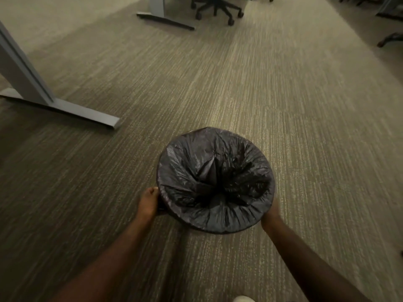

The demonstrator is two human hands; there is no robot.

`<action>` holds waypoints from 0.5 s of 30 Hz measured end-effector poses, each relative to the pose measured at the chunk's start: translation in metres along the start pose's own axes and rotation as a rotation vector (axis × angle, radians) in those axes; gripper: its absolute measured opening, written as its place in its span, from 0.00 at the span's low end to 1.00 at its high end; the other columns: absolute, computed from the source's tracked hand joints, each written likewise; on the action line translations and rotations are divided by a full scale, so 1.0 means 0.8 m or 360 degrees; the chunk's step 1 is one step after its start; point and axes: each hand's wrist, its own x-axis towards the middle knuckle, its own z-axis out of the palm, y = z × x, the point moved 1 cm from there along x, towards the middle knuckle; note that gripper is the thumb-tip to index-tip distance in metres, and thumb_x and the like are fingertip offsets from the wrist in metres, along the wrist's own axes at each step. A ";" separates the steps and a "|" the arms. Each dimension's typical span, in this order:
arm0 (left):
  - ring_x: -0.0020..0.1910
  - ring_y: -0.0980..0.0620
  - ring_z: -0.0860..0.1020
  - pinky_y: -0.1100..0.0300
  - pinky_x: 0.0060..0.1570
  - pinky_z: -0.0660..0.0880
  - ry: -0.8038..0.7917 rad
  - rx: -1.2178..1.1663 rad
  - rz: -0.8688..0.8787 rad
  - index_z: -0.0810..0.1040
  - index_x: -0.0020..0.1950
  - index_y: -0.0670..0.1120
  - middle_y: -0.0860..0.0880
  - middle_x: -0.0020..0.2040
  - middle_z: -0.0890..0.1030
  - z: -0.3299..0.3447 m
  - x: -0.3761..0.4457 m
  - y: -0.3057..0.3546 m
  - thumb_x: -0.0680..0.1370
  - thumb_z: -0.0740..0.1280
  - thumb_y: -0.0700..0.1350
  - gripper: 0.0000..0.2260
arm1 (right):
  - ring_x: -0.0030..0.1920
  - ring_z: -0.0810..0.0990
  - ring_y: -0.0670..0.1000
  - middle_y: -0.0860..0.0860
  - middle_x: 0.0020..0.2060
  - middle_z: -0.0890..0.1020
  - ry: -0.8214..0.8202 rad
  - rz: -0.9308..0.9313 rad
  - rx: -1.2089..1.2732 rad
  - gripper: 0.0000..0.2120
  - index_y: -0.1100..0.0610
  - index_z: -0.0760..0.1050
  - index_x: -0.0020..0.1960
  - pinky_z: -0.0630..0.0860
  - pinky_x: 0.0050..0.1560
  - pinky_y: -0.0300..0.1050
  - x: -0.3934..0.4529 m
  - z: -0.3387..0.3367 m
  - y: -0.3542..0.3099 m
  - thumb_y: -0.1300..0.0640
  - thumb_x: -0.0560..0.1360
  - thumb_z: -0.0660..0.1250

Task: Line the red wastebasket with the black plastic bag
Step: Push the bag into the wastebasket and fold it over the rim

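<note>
The black plastic bag (216,179) is stretched over the round mouth of the wastebasket and sags into its middle in crumpled folds. The bag covers the rim all round, so none of the red wastebasket shows. My left hand (149,202) grips the covered rim at its near left side. My right hand (270,213) holds the near right side, its fingers tucked under the bag's folded edge and mostly hidden. The basket is upright over the carpet in front of me.
Grey-beige carpet (283,94) lies all around. A grey desk leg with a flat foot (72,110) stands at left, another desk foot (165,19) farther back. An office chair base on castors (218,9) is at the top, a shoe tip (243,299) at the bottom edge.
</note>
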 end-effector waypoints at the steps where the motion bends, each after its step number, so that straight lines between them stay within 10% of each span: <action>1: 0.26 0.50 0.78 0.62 0.23 0.75 -0.0006 0.0054 -0.0031 0.75 0.48 0.39 0.37 0.39 0.78 -0.006 0.002 0.009 0.82 0.56 0.39 0.09 | 0.41 0.78 0.56 0.56 0.41 0.79 -0.0090 0.0081 0.0005 0.13 0.60 0.76 0.45 0.75 0.38 0.50 0.004 -0.001 -0.009 0.61 0.84 0.56; 4: 0.46 0.47 0.79 0.51 0.48 0.76 0.0473 0.0359 0.0235 0.75 0.61 0.41 0.36 0.57 0.80 -0.043 0.002 0.053 0.80 0.60 0.41 0.11 | 0.47 0.76 0.57 0.61 0.49 0.78 0.0091 -0.0122 -0.0111 0.12 0.60 0.75 0.55 0.76 0.45 0.52 0.020 -0.013 -0.068 0.54 0.83 0.56; 7: 0.50 0.60 0.78 0.66 0.48 0.76 0.0596 0.0228 0.1276 0.75 0.58 0.51 0.50 0.55 0.80 -0.055 -0.048 0.124 0.80 0.60 0.42 0.10 | 0.50 0.80 0.51 0.56 0.51 0.82 0.0453 -0.1073 -0.0187 0.10 0.60 0.77 0.56 0.80 0.53 0.49 0.003 -0.010 -0.162 0.61 0.80 0.58; 11: 0.42 0.60 0.79 0.65 0.39 0.75 -0.0133 0.1128 0.2065 0.76 0.52 0.55 0.59 0.44 0.80 0.023 -0.117 0.151 0.78 0.60 0.46 0.07 | 0.40 0.84 0.48 0.47 0.39 0.86 -0.0743 -0.1378 -0.0920 0.15 0.55 0.83 0.44 0.81 0.42 0.40 -0.042 0.077 -0.211 0.66 0.75 0.59; 15: 0.52 0.40 0.82 0.49 0.47 0.77 -0.0437 0.2121 0.1359 0.79 0.55 0.46 0.43 0.52 0.84 0.092 -0.090 0.129 0.77 0.60 0.46 0.11 | 0.45 0.83 0.53 0.53 0.44 0.86 -0.1437 -0.0851 -0.2497 0.10 0.58 0.84 0.50 0.77 0.49 0.46 -0.026 0.165 -0.162 0.62 0.74 0.66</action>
